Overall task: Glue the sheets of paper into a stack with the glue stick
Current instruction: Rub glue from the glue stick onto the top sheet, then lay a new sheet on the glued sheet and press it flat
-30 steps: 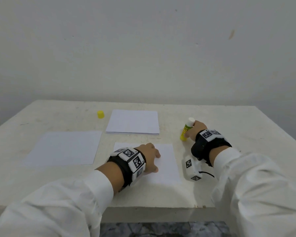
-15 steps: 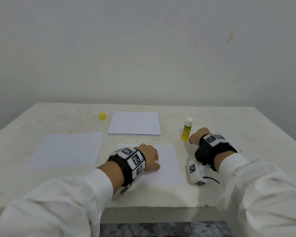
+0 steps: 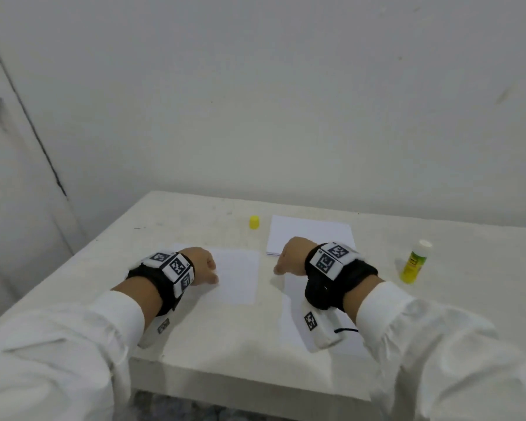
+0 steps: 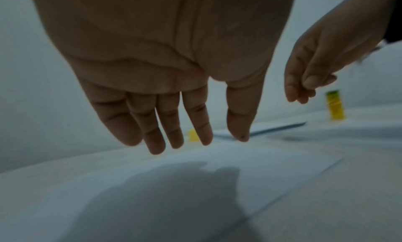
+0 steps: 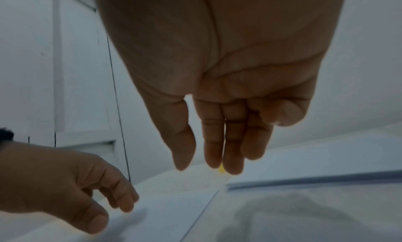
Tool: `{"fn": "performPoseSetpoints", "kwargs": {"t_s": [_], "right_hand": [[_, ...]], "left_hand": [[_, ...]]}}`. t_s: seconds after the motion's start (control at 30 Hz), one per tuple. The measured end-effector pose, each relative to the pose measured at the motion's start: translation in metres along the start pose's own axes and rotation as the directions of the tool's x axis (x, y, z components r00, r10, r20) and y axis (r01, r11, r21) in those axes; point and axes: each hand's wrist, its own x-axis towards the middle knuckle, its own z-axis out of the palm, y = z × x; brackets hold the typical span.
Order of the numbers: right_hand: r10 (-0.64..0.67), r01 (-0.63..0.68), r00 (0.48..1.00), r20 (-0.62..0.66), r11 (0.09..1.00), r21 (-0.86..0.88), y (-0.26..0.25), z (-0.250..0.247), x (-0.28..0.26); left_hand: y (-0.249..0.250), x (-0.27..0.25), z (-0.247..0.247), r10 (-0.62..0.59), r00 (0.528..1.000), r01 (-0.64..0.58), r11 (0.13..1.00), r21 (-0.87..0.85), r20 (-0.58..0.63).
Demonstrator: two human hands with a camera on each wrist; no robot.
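Observation:
My left hand (image 3: 210, 270) hangs over the right half of a single white sheet (image 3: 240, 281), fingers relaxed and holding nothing. In the left wrist view its fingers (image 4: 174, 139) point down just above the paper. My right hand (image 3: 281, 265) is empty too, fingers loose, over the far left corner of a second sheet (image 3: 289, 317) near the front edge. A paper stack (image 3: 310, 230) lies behind it. The glue stick (image 3: 413, 265), yellow with its white tip bare, stands alone at the right. Its yellow cap (image 3: 254, 222) sits left of the stack.
The white table (image 3: 195, 344) ends close to me at the front and drops off at the left. A plain wall runs behind it, with a door panel (image 3: 19, 177) to the left. The glue stick (image 4: 335, 106) stands about a hand's width right of my right wrist.
My right hand let go of the glue stick and moved left over the near sheet. My left hand left the near sheet for the left one. My head turned left.

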Motion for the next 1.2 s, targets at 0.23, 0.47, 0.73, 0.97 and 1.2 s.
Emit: {"fn": "performPoseSetpoints", "kwargs": {"t_s": [0.23, 0.47, 0.73, 0.97, 1.2], "right_hand": [[0.034, -0.02, 0.995, 0.094, 0.989, -0.149, -0.059, 0.025, 0.035], [0.097, -0.061, 0.99, 0.102, 0.948, -0.314, -0.071, 0.023, 0.04], [0.168, -0.121, 0.977, 0.131, 0.944, -0.306, -0.077, 0.03, 0.05], [0.162, -0.136, 0.983, 0.088, 0.959, -0.25, -0.078, 0.038, 0.053], [0.172, -0.172, 0.985, -0.002, 0.984, 0.053, -0.091, 0.043, 0.033]], "left_hand": [[-0.069, 0.04, 0.023, -0.062, 0.992, 0.039, 0.98, 0.197, 0.109], [-0.075, 0.068, 0.032, -0.042, 0.993, 0.015, 0.974, 0.226, 0.114], [-0.081, 0.085, 0.037, -0.002, 0.99, -0.056, 0.915, 0.398, 0.144], [-0.08, 0.081, 0.034, 0.019, 0.993, -0.049, 0.965, 0.259, 0.114], [-0.075, 0.067, 0.029, 0.01, 0.994, -0.032, 0.976, 0.216, 0.104]]}}
